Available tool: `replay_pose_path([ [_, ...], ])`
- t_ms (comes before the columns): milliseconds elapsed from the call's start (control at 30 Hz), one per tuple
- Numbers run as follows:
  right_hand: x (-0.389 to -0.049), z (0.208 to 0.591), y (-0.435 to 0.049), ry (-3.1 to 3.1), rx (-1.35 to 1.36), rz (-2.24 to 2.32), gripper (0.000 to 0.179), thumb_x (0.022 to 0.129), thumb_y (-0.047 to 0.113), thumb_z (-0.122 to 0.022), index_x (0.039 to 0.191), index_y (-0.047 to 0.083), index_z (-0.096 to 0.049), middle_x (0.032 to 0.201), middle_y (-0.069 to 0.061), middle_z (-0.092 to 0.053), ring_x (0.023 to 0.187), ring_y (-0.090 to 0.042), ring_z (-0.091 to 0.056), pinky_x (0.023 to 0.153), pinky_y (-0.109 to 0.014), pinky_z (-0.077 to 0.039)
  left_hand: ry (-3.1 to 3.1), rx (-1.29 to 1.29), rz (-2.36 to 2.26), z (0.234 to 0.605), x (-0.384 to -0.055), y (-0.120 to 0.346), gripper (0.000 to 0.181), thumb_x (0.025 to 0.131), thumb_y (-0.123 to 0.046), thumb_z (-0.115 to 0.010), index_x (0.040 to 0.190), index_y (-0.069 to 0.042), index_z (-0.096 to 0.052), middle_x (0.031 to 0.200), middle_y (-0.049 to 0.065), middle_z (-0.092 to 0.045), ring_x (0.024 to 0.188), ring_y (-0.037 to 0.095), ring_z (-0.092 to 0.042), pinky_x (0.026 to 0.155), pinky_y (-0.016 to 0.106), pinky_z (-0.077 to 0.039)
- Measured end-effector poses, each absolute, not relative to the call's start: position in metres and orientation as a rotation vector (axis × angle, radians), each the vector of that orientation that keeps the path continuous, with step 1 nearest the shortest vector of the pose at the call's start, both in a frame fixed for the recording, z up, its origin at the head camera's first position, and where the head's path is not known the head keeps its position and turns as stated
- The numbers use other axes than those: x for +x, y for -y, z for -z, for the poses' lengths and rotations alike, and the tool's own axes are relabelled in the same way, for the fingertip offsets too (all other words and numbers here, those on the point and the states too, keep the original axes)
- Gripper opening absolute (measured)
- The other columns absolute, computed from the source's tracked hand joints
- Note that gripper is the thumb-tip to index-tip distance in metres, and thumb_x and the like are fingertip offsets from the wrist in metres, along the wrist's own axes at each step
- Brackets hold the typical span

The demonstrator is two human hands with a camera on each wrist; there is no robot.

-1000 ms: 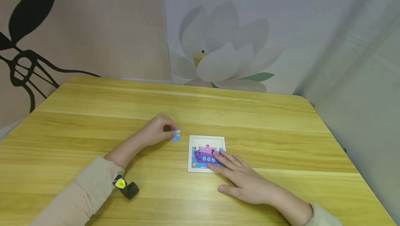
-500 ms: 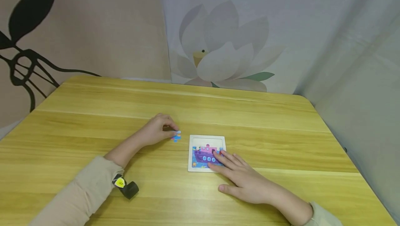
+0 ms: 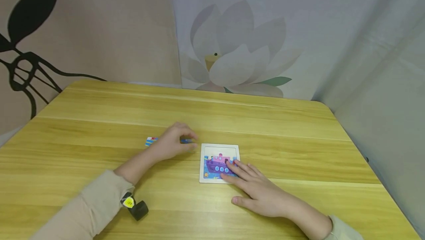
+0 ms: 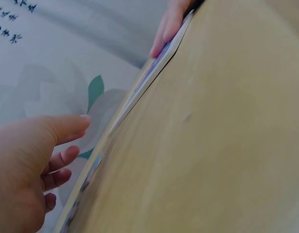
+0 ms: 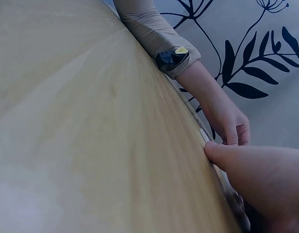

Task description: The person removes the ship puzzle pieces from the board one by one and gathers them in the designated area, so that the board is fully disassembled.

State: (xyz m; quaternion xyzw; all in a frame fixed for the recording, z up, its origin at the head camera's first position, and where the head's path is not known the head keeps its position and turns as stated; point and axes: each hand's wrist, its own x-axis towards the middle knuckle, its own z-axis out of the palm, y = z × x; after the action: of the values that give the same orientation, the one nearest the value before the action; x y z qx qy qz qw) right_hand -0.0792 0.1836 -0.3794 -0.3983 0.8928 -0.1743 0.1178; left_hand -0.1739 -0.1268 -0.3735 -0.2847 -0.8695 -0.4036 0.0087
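A square picture puzzle in a white frame lies on the table, its lower part filled with a purple and pink ship and its upper strip bare. My right hand rests with spread, straight fingers on the puzzle's lower right corner. Left of the frame, my left hand hovers with thumb and fingers parted. A blue puzzle piece shows through that gap, apparently on the table. In the left wrist view the left hand holds nothing, above loose pieces on the tabletop.
Another blue-and-yellow striped piece lies left of the left hand, partly covered by it. The wooden table reaches back to a printed curtain. A black wrist camera sits on the left sleeve.
My left hand has let go of the blue piece it pinched and shifted slightly right, its thumb and fingers now apart. The striped piece has come into sight. My right hand stays put.
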Motion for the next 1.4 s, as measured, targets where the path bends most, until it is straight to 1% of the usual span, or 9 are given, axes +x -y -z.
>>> replay_pose_path([
  [133,-0.079,0.379,-0.183,-2.612,-1.166,0.503,0.059,0.099,0.05,-0.041,0.152,0.032,-0.023,0.159,0.004,-0.004,0.144,-0.021,0.0,0.111,-0.054,-0.005,2.715,-0.917,1.29,0.373,-0.168,0.119,0.017,0.082,-0.019,-0.078,0.096,-0.012,-0.074,0.093,-0.005,-0.064,0.094,0.019,-0.05,0.079,0.038,-0.044],
  [233,-0.079,0.38,-0.183,-2.615,-1.179,0.496,0.058,0.099,0.05,-0.04,0.152,0.032,-0.023,0.159,0.003,-0.005,0.144,-0.024,-0.001,0.11,-0.057,-0.007,2.72,-0.932,1.304,0.374,-0.164,0.114,0.017,0.081,-0.02,-0.079,0.096,-0.013,-0.074,0.091,-0.005,-0.064,0.09,0.018,-0.05,0.076,0.037,-0.044],
  [400,-0.079,0.38,-0.183,-2.615,-1.177,0.499,0.058,0.099,0.05,-0.04,0.152,0.032,-0.023,0.159,0.003,-0.006,0.144,-0.023,-0.002,0.11,-0.056,-0.007,2.733,-0.946,1.291,0.375,-0.159,0.108,0.019,0.08,-0.022,-0.08,0.097,-0.015,-0.075,0.094,-0.008,-0.064,0.09,0.017,-0.048,0.074,0.036,-0.042],
  [467,-0.079,0.379,-0.183,-2.614,-1.168,0.5,0.058,0.099,0.05,-0.04,0.152,0.032,-0.024,0.159,0.003,-0.005,0.144,-0.021,-0.001,0.111,-0.054,-0.006,2.738,-0.96,1.274,0.376,-0.157,0.106,0.02,0.08,-0.023,-0.08,0.097,-0.016,-0.075,0.096,-0.009,-0.064,0.092,0.017,-0.048,0.075,0.037,-0.042],
  [667,-0.078,0.379,-0.184,-2.616,-1.174,0.501,0.058,0.099,0.049,-0.041,0.152,0.031,-0.024,0.159,0.003,-0.005,0.144,-0.021,0.0,0.111,-0.054,-0.006,2.75,-1.007,1.279,0.377,-0.154,0.102,0.023,0.078,-0.025,-0.081,0.098,-0.016,-0.075,0.097,-0.01,-0.064,0.097,0.017,-0.049,0.081,0.039,-0.042],
  [967,-0.078,0.382,-0.185,-2.629,-1.198,0.504,0.058,0.1,0.049,-0.041,0.152,0.031,-0.024,0.159,0.003,-0.006,0.144,-0.022,-0.002,0.11,-0.055,-0.008,2.805,-1.051,1.253,0.379,-0.148,0.097,0.027,0.078,-0.029,-0.08,0.101,-0.017,-0.074,0.1,-0.011,-0.062,0.098,0.014,-0.048,0.083,0.039,-0.042],
  [1133,-0.078,0.381,-0.184,-2.622,-1.19,0.508,0.058,0.1,0.049,-0.041,0.152,0.031,-0.024,0.159,0.003,-0.007,0.144,-0.021,-0.002,0.11,-0.055,-0.008,2.825,-1.032,1.196,0.379,-0.147,0.094,0.029,0.077,-0.03,-0.08,0.103,-0.017,-0.074,0.101,-0.011,-0.061,0.102,0.014,-0.048,0.088,0.044,-0.04],
  [1400,-0.078,0.379,-0.182,-2.638,-1.181,0.506,0.058,0.099,0.049,-0.042,0.152,0.03,-0.027,0.159,0.002,-0.011,0.144,-0.022,-0.004,0.11,-0.055,-0.009,2.836,-1.006,1.139,0.378,-0.145,0.091,0.022,0.076,-0.029,-0.081,0.095,-0.021,-0.074,0.099,-0.012,-0.059,0.102,0.015,-0.047,0.091,0.049,-0.034],
])
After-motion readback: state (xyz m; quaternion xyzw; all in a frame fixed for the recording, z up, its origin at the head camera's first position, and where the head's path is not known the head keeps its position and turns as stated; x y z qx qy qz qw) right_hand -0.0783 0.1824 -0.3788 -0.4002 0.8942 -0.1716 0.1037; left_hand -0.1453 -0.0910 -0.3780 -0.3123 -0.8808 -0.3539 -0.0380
